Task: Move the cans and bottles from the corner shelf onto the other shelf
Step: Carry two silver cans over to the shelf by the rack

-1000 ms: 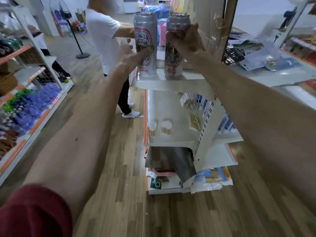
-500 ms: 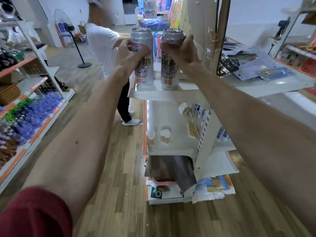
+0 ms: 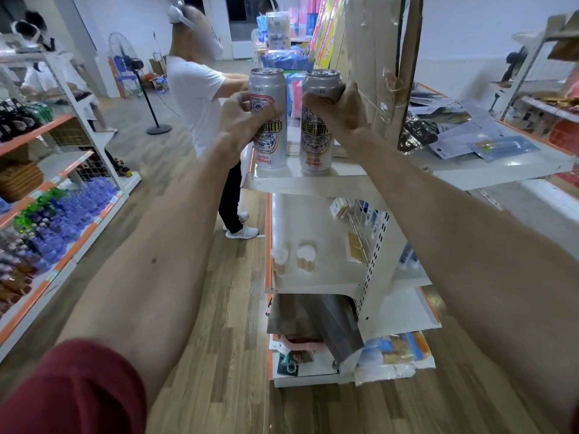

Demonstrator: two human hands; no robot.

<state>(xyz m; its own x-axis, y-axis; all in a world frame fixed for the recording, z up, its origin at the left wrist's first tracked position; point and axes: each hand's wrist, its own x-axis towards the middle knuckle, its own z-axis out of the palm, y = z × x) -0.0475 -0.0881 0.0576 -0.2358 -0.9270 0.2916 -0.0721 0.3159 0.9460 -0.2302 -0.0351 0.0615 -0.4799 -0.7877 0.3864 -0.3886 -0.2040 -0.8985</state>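
Two tall silver cans with red and blue labels stand upright side by side on the top white shelf [image 3: 310, 183] of the end rack. My left hand [image 3: 242, 120] is wrapped around the left can [image 3: 271, 151] at its middle. My right hand [image 3: 340, 111] grips the right can [image 3: 315, 148] near its upper half. Both cans rest with their bases on the shelf surface, a narrow gap between them.
A person in a white shirt [image 3: 195, 101] stands just left of the rack. Cardboard sheets [image 3: 379, 64] lean upright right of the cans. Papers and packets [image 3: 479, 139] cover the shelf to the right. A long shelf of bottles [image 3: 56, 214] lines the left aisle.
The cans came down from a raised position onto the top shelf. My left hand closed further around its can. The view has tilted up slightly.
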